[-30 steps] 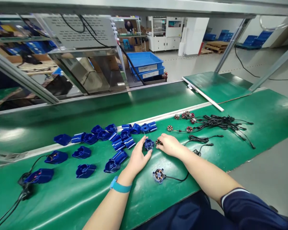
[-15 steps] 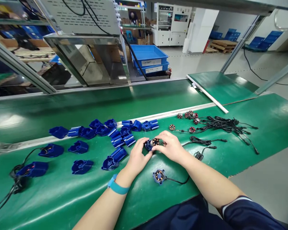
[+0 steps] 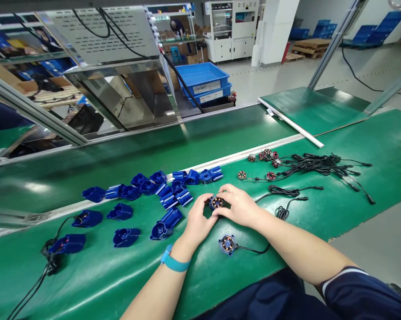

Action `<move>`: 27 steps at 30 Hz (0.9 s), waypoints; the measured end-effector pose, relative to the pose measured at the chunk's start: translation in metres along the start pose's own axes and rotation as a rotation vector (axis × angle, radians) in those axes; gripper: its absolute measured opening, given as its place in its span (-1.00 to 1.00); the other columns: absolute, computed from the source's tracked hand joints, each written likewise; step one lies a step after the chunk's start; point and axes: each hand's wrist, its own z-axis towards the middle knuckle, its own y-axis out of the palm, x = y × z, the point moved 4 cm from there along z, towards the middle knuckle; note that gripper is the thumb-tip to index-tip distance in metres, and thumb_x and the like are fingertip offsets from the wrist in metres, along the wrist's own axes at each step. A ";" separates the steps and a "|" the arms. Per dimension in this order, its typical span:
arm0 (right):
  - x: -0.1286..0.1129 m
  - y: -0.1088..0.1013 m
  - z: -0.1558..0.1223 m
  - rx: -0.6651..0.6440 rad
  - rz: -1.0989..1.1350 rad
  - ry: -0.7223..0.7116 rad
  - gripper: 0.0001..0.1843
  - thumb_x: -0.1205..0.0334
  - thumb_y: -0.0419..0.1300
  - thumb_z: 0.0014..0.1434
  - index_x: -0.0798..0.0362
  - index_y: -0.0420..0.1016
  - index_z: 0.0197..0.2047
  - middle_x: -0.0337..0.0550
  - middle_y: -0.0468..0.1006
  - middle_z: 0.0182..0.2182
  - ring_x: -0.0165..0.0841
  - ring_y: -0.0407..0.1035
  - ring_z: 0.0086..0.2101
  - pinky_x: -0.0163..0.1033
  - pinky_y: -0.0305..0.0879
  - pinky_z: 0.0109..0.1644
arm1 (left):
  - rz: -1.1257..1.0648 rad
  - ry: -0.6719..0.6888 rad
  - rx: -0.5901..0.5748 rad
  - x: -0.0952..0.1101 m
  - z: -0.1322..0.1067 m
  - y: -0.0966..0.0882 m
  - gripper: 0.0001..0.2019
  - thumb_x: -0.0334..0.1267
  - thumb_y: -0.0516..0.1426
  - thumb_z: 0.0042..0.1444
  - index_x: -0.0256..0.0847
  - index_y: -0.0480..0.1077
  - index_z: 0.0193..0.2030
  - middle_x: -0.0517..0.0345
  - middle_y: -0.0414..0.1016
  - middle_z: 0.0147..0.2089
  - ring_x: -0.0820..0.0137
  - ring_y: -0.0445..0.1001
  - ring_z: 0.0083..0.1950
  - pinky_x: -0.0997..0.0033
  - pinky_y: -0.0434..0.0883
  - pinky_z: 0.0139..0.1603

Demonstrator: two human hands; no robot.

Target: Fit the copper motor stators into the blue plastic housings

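Between my two hands is a blue plastic housing (image 3: 211,203) with a copper-wound motor stator (image 3: 218,203) at its open end. My left hand (image 3: 199,218) is closed round the housing's left side. From the right, my right hand (image 3: 235,205) pinches the stator with thumb and fingers, and the two parts touch. How deep the stator sits I cannot tell. Just below my hands, a blue housing with a stator in it (image 3: 227,244) stands on the green mat, its black cable running right under my right forearm.
Several blue housings (image 3: 149,186) lie to the left, two with black cables (image 3: 52,262). On the right are loose stators (image 3: 267,154) and a heap of black cables (image 3: 315,165). A white strip (image 3: 292,123) lies behind them. Blue trays (image 3: 203,80) stand beyond the bench; a person (image 3: 177,29) is far back.
My right hand has brought the stator down and left onto the housing's opening; before, it was tilted at the edge. The whole view has shifted a little.
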 end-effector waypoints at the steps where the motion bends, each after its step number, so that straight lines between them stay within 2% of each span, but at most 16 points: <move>1: -0.001 -0.001 0.000 0.009 0.018 -0.022 -0.65 0.09 0.37 0.15 0.07 0.57 -0.03 -0.04 0.48 -0.04 -0.26 0.44 -0.10 -0.14 0.42 0.05 | -0.018 -0.012 0.003 0.000 0.000 0.000 -0.57 -0.32 0.23 0.11 -0.17 0.31 0.13 0.00 0.47 0.07 0.25 0.49 0.08 0.13 0.52 0.11; 4: -0.002 -0.001 -0.002 0.016 0.019 -0.072 -0.72 0.18 0.31 0.22 0.07 0.55 -0.01 -0.03 0.48 0.00 -0.28 0.44 -0.07 -0.15 0.41 0.08 | -0.048 -0.026 0.015 0.002 0.001 -0.001 -0.62 -0.30 0.21 0.13 -0.18 0.32 0.10 0.01 0.48 0.06 0.26 0.51 0.06 0.13 0.54 0.10; 7: 0.000 0.002 -0.003 0.004 -0.068 -0.057 -0.79 0.17 0.27 0.26 0.07 0.58 -0.08 -0.02 0.50 -0.02 -0.28 0.46 -0.11 -0.15 0.43 0.04 | -0.008 -0.010 0.009 0.003 0.000 -0.001 -0.62 -0.27 0.23 0.12 -0.18 0.33 0.08 -0.01 0.49 0.05 0.24 0.52 0.05 0.10 0.54 0.09; 12: -0.003 0.000 -0.002 0.045 -0.111 -0.078 -0.71 0.07 0.29 0.24 0.08 0.57 -0.07 0.03 0.50 0.02 -0.23 0.45 -0.06 -0.11 0.42 0.07 | -0.012 -0.020 0.007 -0.004 0.001 -0.001 -0.60 -0.29 0.23 0.11 -0.18 0.33 0.10 0.01 0.51 0.04 0.24 0.52 0.05 0.09 0.52 0.11; 14: -0.004 0.001 -0.002 0.009 -0.120 -0.112 -0.66 0.04 0.30 0.22 0.09 0.55 -0.03 0.05 0.49 0.05 -0.20 0.44 -0.02 -0.09 0.41 0.10 | -0.041 -0.066 -0.016 -0.008 0.001 0.002 -0.55 -0.32 0.25 0.09 -0.16 0.31 0.13 0.01 0.51 0.07 0.23 0.52 0.08 0.06 0.50 0.15; 17: 0.000 0.009 -0.004 -0.097 -0.138 -0.110 -0.62 0.05 0.31 0.22 0.10 0.53 0.02 0.02 0.55 -0.06 -0.19 0.47 -0.06 -0.09 0.44 0.05 | -0.084 -0.160 -0.086 -0.008 -0.001 0.008 -0.42 -0.37 0.31 0.02 -0.16 0.27 0.19 -0.05 0.48 0.16 0.19 0.50 0.15 0.03 0.46 0.21; 19: 0.010 0.017 -0.004 -0.118 -0.144 -0.090 -0.66 0.09 0.29 0.22 0.08 0.53 0.00 -0.01 0.59 -0.12 -0.19 0.50 -0.12 -0.09 0.47 0.00 | -0.101 -0.185 -0.123 -0.007 -0.002 0.010 -0.33 -0.36 0.36 -0.03 -0.16 0.25 0.23 -0.09 0.44 0.21 0.14 0.46 0.21 -0.01 0.42 0.26; 22: 0.026 0.025 0.001 0.007 -0.165 -0.153 -0.72 0.08 0.23 0.23 0.04 0.57 -0.06 0.03 0.61 -0.09 -0.15 0.53 -0.10 -0.05 0.49 0.01 | -0.175 -0.169 -0.153 -0.006 -0.003 0.011 0.04 -0.19 0.50 -0.26 -0.14 0.12 0.36 -0.18 0.34 0.30 0.02 0.36 0.30 -0.10 0.33 0.33; 24: 0.035 0.026 0.004 0.128 -0.178 -0.185 -0.67 0.02 0.20 0.22 0.02 0.60 -0.06 0.05 0.61 -0.03 -0.11 0.52 -0.03 -0.01 0.47 0.08 | -0.220 -0.162 -0.108 -0.006 -0.004 0.009 0.25 -0.09 0.55 -0.44 -0.11 0.05 0.42 -0.21 0.26 0.36 -0.03 0.28 0.35 -0.16 0.27 0.38; 27: 0.045 0.028 0.006 0.143 -0.192 -0.159 -0.64 -0.03 0.17 0.21 0.00 0.62 -0.09 0.03 0.64 -0.06 -0.08 0.55 -0.06 0.00 0.51 0.04 | -0.264 -0.183 -0.016 -0.006 -0.007 0.006 0.32 -0.02 0.55 -0.55 -0.08 0.05 0.43 -0.19 0.22 0.39 -0.06 0.23 0.38 -0.19 0.24 0.39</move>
